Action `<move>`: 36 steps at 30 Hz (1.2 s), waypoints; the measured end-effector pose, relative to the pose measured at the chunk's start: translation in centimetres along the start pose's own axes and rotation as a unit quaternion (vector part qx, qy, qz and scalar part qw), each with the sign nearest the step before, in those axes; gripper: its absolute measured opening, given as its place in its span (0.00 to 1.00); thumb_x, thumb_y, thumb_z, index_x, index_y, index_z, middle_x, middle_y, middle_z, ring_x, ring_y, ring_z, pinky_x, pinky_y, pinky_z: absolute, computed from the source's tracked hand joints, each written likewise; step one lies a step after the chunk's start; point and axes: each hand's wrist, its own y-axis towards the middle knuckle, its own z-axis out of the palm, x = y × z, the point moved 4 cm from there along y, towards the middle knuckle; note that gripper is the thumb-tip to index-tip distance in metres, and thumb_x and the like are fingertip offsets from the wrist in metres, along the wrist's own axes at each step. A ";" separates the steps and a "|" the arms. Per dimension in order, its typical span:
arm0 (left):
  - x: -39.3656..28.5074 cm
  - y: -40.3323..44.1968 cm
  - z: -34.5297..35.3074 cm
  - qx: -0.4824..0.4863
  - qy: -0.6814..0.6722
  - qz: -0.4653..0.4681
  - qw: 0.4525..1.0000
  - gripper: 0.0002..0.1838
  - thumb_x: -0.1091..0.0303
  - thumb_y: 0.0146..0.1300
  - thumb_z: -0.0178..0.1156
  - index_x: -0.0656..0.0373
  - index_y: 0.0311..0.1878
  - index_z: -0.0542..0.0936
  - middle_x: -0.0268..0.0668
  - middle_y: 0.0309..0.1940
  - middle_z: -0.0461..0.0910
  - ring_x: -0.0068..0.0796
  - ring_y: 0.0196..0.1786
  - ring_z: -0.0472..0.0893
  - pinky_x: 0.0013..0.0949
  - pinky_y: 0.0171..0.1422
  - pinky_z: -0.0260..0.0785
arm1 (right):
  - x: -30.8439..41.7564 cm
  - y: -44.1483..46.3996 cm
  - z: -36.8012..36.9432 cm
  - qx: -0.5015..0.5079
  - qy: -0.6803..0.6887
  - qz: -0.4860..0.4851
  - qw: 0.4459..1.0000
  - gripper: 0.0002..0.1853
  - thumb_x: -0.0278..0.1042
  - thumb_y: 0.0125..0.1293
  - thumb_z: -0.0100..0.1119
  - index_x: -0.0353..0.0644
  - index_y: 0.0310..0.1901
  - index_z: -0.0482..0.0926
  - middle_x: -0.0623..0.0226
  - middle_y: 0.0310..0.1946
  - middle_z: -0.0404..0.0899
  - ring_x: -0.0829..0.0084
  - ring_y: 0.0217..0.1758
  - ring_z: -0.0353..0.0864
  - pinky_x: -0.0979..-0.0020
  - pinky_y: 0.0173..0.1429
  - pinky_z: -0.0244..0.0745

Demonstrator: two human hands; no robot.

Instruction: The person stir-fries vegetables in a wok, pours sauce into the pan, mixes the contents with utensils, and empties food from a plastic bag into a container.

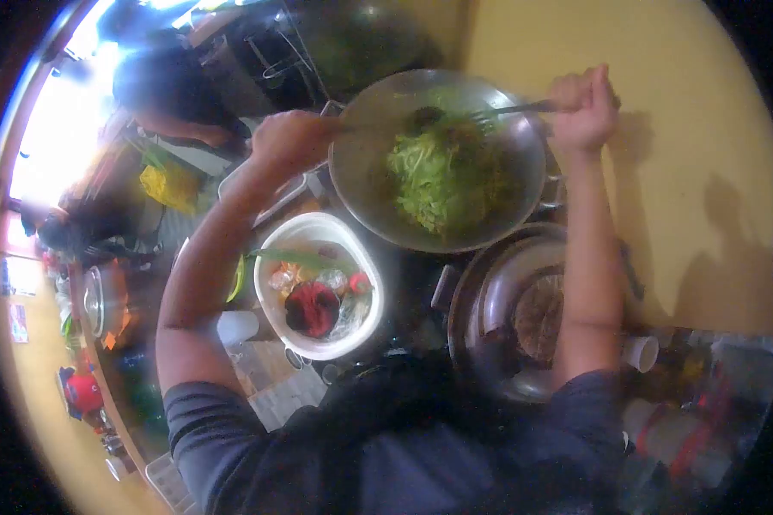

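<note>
A wide metal wok (pixel 361 184) holds shredded green vegetables (pixel 425 184), with darker food at the right side of the heap. My left hand (pixel 292 144) is closed at the wok's left side around the handle of a large spoon, whose dark round head (pixel 425 118) rests at the top of the greens. From the opposite side, my right hand (pixel 586 110) grips the handle of a slotted spatula (pixel 515 109). Its tined-looking end reaches into the food near the spoon head. Blur hides the exact shape of both utensils.
A white tub (pixel 378 313) with scraps and a red-and-dark round item stands below the wok. Beside it is a large round metal pan (pixel 464 335) with something brown inside. A yellow wall (pixel 696 103) borders the right. Another person's arm (pixel 180 127) is at upper left.
</note>
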 end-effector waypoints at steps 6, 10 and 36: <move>4.0 0.4 4.5 0.029 0.114 0.010 0.993 0.12 0.55 0.55 0.54 0.47 0.38 0.82 0.39 0.31 0.82 0.38 0.36 0.82 0.41 0.37 0.76 | -3.2 1.5 -3.5 0.007 -0.224 -0.072 0.972 0.25 0.50 0.69 0.44 0.54 0.14 0.54 0.80 0.10 0.48 0.81 0.14 0.43 0.74 0.20 0.39; 1.9 -0.1 8.1 0.191 -0.026 0.041 0.980 0.14 0.59 0.57 0.54 0.54 0.40 0.82 0.44 0.33 0.81 0.44 0.35 0.81 0.42 0.40 0.74 | -9.2 1.5 -10.2 -0.094 -0.184 0.051 0.977 0.24 0.51 0.69 0.44 0.55 0.15 0.56 0.81 0.11 0.50 0.82 0.14 0.45 0.74 0.19 0.41; 1.0 -0.5 0.6 0.030 0.134 0.049 0.989 0.13 0.57 0.56 0.54 0.53 0.36 0.81 0.42 0.32 0.82 0.45 0.37 0.82 0.44 0.38 0.76 | -0.1 0.3 0.2 0.039 -0.173 -0.090 0.980 0.22 0.41 0.68 0.48 0.50 0.16 0.58 0.79 0.11 0.52 0.83 0.14 0.49 0.75 0.19 0.42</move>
